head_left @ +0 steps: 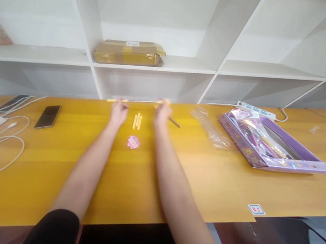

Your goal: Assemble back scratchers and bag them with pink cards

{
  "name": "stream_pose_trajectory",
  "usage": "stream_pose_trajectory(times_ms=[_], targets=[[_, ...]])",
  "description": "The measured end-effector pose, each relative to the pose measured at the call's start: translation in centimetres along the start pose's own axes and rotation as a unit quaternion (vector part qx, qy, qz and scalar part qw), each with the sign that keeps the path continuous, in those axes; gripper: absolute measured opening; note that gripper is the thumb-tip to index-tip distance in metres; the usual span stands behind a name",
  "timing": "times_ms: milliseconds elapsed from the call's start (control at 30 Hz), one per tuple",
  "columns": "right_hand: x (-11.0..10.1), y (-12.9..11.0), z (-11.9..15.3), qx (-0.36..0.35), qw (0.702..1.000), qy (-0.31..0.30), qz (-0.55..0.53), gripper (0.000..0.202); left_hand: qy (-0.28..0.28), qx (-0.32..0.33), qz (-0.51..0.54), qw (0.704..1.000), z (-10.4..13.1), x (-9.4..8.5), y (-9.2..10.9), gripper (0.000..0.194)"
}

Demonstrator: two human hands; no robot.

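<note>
Near the surface's [129,190] far edge, the left hand [118,111] pinches a yellow stick [111,100], fingers closed; the right hand [163,113], blurred, appears closed on a similar pale piece [159,101]. Between the forearms, three short yellow sticks [137,121] lie side by side, already set out, above a pink patterned piece [133,142]; nothing looks joined. A dark rod [175,122] lies just beside the right hand. Toward the right edge, crumpled clear plastic [210,128] sits near a purple box [308,164] holding bagged items [259,137]. A phone [47,116] and white cables [19,150] lie to the left, clear of both hands.
</note>
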State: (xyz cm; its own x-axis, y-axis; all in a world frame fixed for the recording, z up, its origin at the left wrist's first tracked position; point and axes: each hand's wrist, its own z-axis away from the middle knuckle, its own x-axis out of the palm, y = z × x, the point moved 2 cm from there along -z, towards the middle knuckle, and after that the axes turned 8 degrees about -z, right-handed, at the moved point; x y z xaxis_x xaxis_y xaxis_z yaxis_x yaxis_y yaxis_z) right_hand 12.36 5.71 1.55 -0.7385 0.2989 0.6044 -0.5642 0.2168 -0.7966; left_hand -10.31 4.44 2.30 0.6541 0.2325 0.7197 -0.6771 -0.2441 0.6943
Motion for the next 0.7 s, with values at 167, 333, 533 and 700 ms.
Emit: stream_pose_trajectory(times_ms=[167,333,533,700], targets=[[7.1,6.3,5.2,-0.024,0.996,-0.019,-0.084,0.056,0.011,0.034,0.058,0.998,2.5,4.1,-5.2,0.043],[4.5,6.4,4.7,-0.004,0.991,-0.036,-0.126,0.052,-0.015,0.011,0.014,1.000,3.4,2.1,-5.4,0.044],[3.6,6.5,3.1,0.008,0.990,-0.038,-0.136,0.050,-0.053,0.000,-0.016,0.998,3.1,2.2,-6.5,0.037],[3.4,7.2,3.0,0.012,0.988,-0.043,-0.150,0.050,-0.043,0.003,-0.017,0.999,2.7,1.8,-6.8,0.039]])
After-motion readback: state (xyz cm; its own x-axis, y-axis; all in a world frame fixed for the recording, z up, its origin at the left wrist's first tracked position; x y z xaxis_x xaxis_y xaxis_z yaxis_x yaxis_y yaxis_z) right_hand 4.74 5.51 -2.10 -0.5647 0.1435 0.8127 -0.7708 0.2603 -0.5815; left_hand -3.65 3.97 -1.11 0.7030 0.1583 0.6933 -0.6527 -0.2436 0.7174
